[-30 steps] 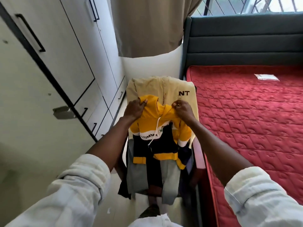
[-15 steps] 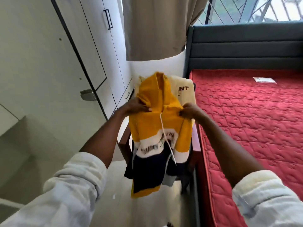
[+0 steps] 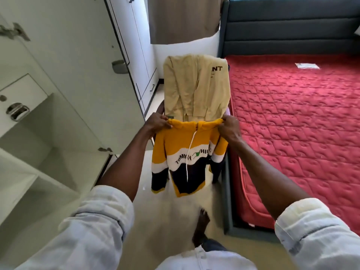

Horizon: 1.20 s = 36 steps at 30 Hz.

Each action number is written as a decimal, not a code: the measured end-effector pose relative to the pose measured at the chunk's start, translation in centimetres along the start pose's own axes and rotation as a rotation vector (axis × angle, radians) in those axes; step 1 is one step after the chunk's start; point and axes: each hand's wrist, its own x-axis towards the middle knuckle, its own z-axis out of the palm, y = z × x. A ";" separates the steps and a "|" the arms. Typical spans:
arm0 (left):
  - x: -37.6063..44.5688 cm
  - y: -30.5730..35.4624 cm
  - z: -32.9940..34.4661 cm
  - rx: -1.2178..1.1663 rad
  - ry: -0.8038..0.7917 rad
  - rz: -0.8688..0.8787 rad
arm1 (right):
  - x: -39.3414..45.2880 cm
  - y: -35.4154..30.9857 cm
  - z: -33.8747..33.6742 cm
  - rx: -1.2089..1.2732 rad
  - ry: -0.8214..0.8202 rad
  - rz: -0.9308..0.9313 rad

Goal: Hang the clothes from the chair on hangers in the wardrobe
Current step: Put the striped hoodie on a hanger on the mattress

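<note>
A yellow, white and navy hoodie hangs in the air in front of me, held up by its shoulders. My left hand pinches its left shoulder and my right hand pinches its right shoulder. Behind it a beige garment with dark letters lies draped over the back of the chair, which is mostly hidden by the clothes. The wardrobe stands on the left with one door open and bare shelves showing. No hanger is in view.
A bed with a red quilted mattress and a dark grey headboard fills the right side. A brown curtain hangs behind the chair. My bare foot stands on the pale floor between wardrobe and bed.
I have lifted the hoodie off the chair and pulled it toward me, spreading it by the shoulders. The beige garment on the chair back is now uncovered, and I have stepped back.
</note>
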 end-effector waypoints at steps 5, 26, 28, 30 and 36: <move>-7.2 -1.8 0.9 -0.467 -0.385 0.029 | -7.1 1.1 -5.0 0.689 -0.324 0.361; -23.4 3.2 23.8 -0.713 -0.591 -0.131 | -23.6 18.7 -28.7 0.547 -0.591 0.341; -24.8 4.1 27.7 -0.644 -0.638 -0.126 | -25.4 22.0 -31.7 0.547 -0.530 0.366; -26.3 5.8 31.3 -0.531 -0.689 -0.107 | -26.8 24.7 -33.9 -0.071 -0.476 0.328; -26.9 8.4 39.8 -0.461 -0.637 -0.130 | -28.5 31.4 -39.7 0.241 -0.203 0.314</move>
